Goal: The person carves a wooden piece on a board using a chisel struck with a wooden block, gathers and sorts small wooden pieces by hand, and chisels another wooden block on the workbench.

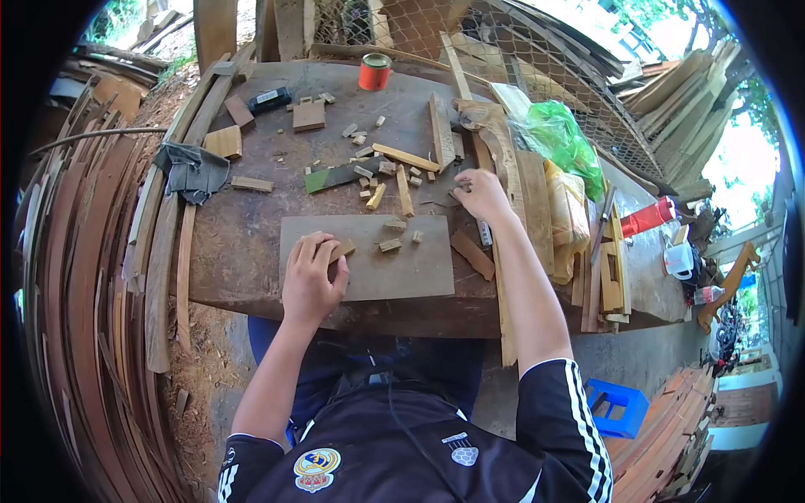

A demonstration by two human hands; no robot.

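My left hand (312, 272) rests on the left part of a flat grey-brown board (394, 281), fingers closed around a small wooden block (342, 250). On the same board, to the right of that hand, lie 3 small wood pieces (390, 245). Beyond the board's right corner, my right hand (484, 197) reaches down to the tabletop with its fingertips pinched together. Whatever is between those fingertips is too small and dark to name. A wooden strip (405, 191) and several little offcuts (386, 168) are scattered to the left of my right hand.
An orange-red can (375, 73) stands at the back of the brown worktable (243, 277). A dark cloth (193, 170) hangs over the left edge. Wooden boards (534, 201), a green plastic bag (563, 142) and a red cylinder (647, 218) crowd the right side.
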